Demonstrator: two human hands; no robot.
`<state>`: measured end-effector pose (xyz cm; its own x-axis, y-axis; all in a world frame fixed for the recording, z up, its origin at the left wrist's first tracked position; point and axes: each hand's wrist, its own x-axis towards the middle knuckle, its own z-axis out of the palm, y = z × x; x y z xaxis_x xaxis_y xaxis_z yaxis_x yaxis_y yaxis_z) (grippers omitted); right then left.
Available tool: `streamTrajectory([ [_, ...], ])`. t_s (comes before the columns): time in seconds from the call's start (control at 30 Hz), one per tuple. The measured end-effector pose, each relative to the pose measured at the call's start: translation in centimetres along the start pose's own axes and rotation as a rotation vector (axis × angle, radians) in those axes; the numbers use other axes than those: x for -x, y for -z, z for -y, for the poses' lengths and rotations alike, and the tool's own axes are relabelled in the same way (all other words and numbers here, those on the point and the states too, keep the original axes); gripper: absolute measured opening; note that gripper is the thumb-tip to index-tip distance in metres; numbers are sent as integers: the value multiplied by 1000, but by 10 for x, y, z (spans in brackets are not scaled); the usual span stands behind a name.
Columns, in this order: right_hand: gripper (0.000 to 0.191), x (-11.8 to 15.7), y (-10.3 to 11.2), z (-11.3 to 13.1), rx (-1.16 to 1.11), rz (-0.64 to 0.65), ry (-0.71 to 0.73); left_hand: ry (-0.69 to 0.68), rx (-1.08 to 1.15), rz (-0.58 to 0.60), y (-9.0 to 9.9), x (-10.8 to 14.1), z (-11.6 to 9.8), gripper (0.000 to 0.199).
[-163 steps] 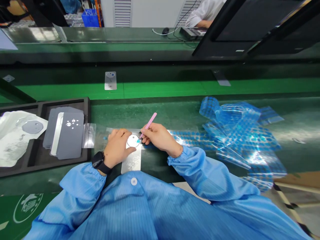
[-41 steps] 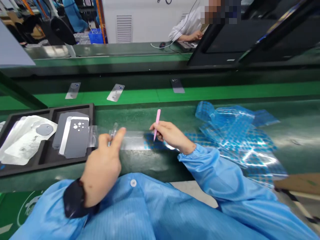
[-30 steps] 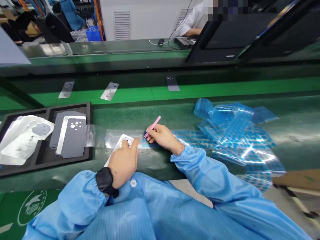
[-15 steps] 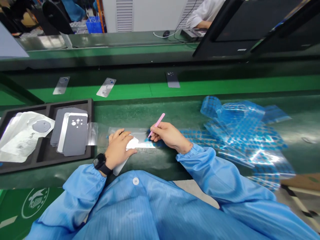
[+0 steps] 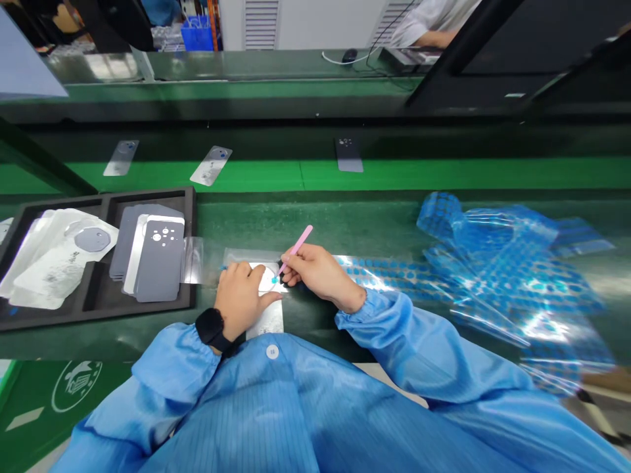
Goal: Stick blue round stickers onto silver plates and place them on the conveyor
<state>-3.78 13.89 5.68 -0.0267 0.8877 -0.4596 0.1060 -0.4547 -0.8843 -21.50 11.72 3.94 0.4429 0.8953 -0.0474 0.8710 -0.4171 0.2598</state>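
Note:
My right hand (image 5: 320, 274) pinches pink tweezers (image 5: 297, 248), tilted with the tips down. At their tips sits a small blue round sticker (image 5: 275, 280), over the ring-shaped upper part of a whitish phone-back-shaped sheet (image 5: 269, 320). My left hand (image 5: 241, 295) lies on the left part of this sheet, thumb stretched apart across it, covering some of it. Beneath and beyond both hands runs a clear film strip (image 5: 234, 255); its right part carries rows of blue dots (image 5: 389, 270).
Left, a black tray (image 5: 106, 312) holds whitish sheets (image 5: 54, 263) and grey phone-back panels (image 5: 160, 269). Crumpled blue-dotted film (image 5: 513, 263) is heaped right. Two light sheets (image 5: 211, 165) and a dark panel (image 5: 348, 154) lie on the green strip behind. Across the bench, a person's arm (image 5: 436, 38) shows.
My right hand brought the tweezers left and down from the film strip to the sheet, with a blue sticker at the tips. The sheet now lies straighter beside my left hand. The view shifted slightly.

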Motion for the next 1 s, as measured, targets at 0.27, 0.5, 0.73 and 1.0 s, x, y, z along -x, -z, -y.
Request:
streamTrajectory([
  [0.27,26,-9,-4,2,109,14,-10,-20,29,-52,-8,4,-5,50],
  [0.5,26,-9,-4,-1,169,5,-11,-25,44,-93,-15,5,-4,50],
  [0.73,24,-8,-4,0,172,28,8,-37,44,-110,-16,7,-3,49],
  [1.0,21,-9,-4,-1,209,25,22,-60,62,-129,-13,8,-5,43],
])
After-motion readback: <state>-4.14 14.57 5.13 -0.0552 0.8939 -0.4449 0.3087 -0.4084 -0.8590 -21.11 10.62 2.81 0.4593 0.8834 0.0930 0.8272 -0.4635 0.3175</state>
